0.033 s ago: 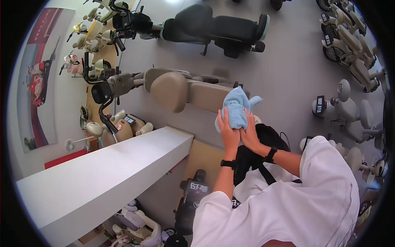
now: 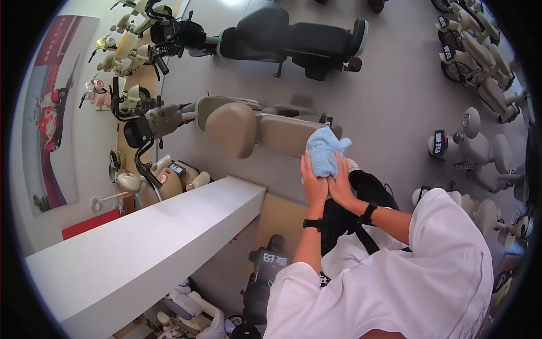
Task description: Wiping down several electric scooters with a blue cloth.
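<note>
A light blue cloth (image 2: 323, 152) is bunched between my two hands, just off the rear end of a beige scooter's seat (image 2: 284, 135). My left hand (image 2: 314, 183) presses against the cloth's left and near side, fingers pointing forward. On its right side lies my right hand (image 2: 340, 188), with the heels of both hands close together. Both hands are closed on the cloth, which hides part of the fingers. The scooter's padded backrest (image 2: 230, 129) and black handlebars (image 2: 135, 133) extend away to the left.
Beyond the beige scooter stands a black scooter (image 2: 288, 39). A white partition (image 2: 152, 243) runs along my lower left, with a dark scooter (image 2: 268, 277) beside it. More scooters (image 2: 480, 147) line the right side. A poster (image 2: 53, 113) hangs on the left wall.
The cloth is bunched more compactly, and its loose corner on the right sticks out less. Both hands stay on it, nearly in place. The view has shifted slightly.
</note>
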Demonstrator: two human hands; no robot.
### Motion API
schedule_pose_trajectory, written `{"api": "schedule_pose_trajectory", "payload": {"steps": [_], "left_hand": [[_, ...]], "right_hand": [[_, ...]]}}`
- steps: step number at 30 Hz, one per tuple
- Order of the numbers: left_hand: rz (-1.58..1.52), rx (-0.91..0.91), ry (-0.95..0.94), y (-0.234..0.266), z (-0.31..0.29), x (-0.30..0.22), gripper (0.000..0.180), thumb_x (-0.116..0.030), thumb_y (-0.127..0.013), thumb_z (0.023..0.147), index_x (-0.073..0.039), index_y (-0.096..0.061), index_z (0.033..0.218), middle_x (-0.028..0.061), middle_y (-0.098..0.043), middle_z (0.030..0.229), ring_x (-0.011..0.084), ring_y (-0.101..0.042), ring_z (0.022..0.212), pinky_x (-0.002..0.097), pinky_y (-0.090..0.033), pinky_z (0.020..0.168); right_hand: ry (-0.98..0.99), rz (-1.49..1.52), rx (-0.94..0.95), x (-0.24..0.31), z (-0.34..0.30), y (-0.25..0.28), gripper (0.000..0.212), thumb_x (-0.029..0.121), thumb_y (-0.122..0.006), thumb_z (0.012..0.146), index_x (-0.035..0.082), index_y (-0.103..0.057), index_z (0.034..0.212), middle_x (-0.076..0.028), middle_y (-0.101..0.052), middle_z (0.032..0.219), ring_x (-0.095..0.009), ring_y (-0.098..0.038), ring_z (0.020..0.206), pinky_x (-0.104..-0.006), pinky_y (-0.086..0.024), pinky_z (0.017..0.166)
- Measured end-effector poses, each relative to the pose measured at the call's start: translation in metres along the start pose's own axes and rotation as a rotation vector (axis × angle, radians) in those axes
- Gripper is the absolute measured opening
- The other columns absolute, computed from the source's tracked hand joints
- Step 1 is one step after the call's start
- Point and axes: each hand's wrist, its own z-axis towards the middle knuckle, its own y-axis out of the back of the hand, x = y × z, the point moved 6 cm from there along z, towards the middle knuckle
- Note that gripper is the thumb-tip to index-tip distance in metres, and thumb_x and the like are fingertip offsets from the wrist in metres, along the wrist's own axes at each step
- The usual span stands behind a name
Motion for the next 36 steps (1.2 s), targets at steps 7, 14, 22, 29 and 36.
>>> {"api": "schedule_pose_trajectory", "payload": {"steps": [7,14,22,29,36], "left_hand": [[-0.345,0.478,0.264,-0.031,0.057,0.077,0.055,-0.015,-0.05,0.103,-0.008,-0.042,0.157,0.0159,-0.054,0.152,0.0277,-0.05,0.141,0.0372,-0.038,0.116],[-0.506,0.607,0.136,-0.072,0.12,0.08,0.057,-0.009,-0.05,0.099,-0.007,-0.043,0.155,0.0168,-0.054,0.151,0.0295,-0.05,0.14,0.0374,-0.037,0.117],[-0.322,0.549,0.007,-0.045,0.079,0.093,0.069,-0.003,-0.053,0.092,-0.008,-0.036,0.159,0.0222,-0.041,0.159,0.0409,-0.039,0.147,0.0441,-0.033,0.12],[-0.288,0.642,-0.013,0.0,0.02,0.114,0.084,0.002,-0.06,0.086,-0.013,-0.03,0.163,0.0241,-0.029,0.166,0.0448,-0.027,0.153,0.0488,-0.028,0.124],[-0.296,0.637,-0.087,-0.023,0.06,0.102,0.075,-0.003,-0.056,0.091,-0.011,-0.031,0.162,0.0277,-0.033,0.162,0.0474,-0.032,0.149,0.0487,-0.031,0.122]], "right_hand": [[-0.071,0.177,-0.122,-0.017,0.024,-0.014,0.086,0.004,-0.066,0.088,0.009,-0.024,0.162,-0.023,-0.029,0.161,-0.041,-0.031,0.15,-0.0475,-0.031,0.121],[-0.189,0.236,-0.199,-0.008,0.093,-0.001,0.067,0.008,-0.066,0.089,0.003,-0.044,0.152,-0.017,-0.053,0.148,-0.027,-0.052,0.135,-0.0382,-0.041,0.114],[-0.01,0.029,-0.297,0.004,0.05,-0.018,0.072,0.0,-0.055,0.09,0.005,-0.034,0.159,-0.017,-0.042,0.158,-0.03,-0.043,0.144,-0.0402,-0.035,0.12],[-0.01,0.101,-0.288,-0.02,-0.03,-0.054,0.077,0.002,-0.05,0.094,0.006,-0.02,0.164,-0.016,-0.032,0.164,-0.03,-0.034,0.15,-0.0438,-0.029,0.123],[0.072,0.153,-0.265,-0.019,0.021,-0.031,0.076,0.003,-0.056,0.09,0.004,-0.028,0.162,-0.016,-0.038,0.161,-0.028,-0.04,0.146,-0.0401,-0.032,0.121]]}}
